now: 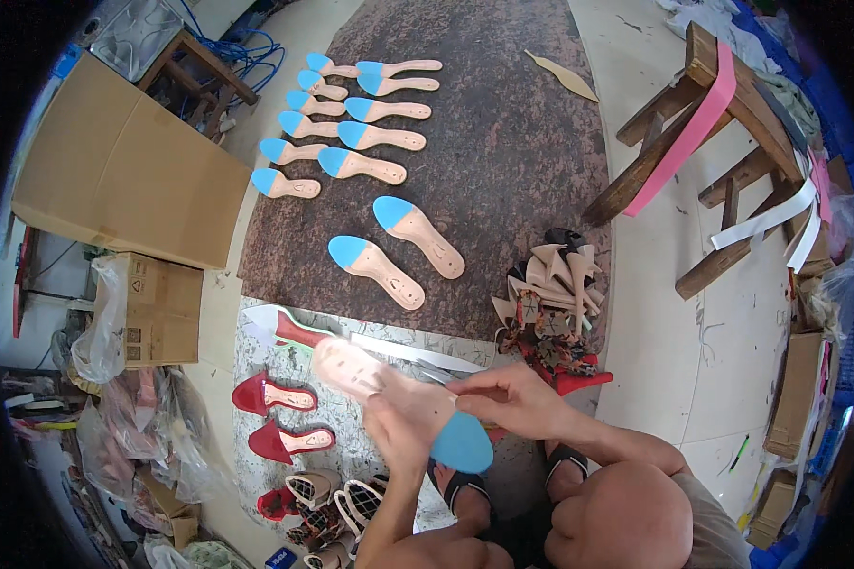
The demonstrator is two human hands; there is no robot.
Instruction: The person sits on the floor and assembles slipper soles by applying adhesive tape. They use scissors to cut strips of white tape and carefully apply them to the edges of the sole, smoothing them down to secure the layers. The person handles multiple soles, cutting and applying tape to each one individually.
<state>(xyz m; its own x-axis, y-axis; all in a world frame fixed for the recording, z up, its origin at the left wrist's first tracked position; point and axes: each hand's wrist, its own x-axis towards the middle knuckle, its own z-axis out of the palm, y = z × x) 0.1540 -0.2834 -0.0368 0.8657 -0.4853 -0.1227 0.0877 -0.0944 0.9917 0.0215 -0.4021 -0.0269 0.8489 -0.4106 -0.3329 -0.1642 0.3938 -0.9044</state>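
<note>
A beige shoe insole (410,403) with a blue toe end is held tilted over my lap, its heel end blurred. My left hand (396,438) grips it by the near edge, with the thumb on its face. My right hand (508,396) is closed in a pinch at the far edge, close to where the blue begins. Whatever lies between those fingertips is too small to make out. Behind the insole, a red shoe piece (299,332) with a pale pointed tip lies beside a long white strip (413,354).
Several blue-toed insoles (381,136) lie in rows on the dark mat (503,123). Two red mules (294,441) sit at the left, patterned shoes (318,493) below them. Heeled shoes (550,303) are heaped at the right, near a wooden stool (740,85). Cardboard boxes (128,161) stand left.
</note>
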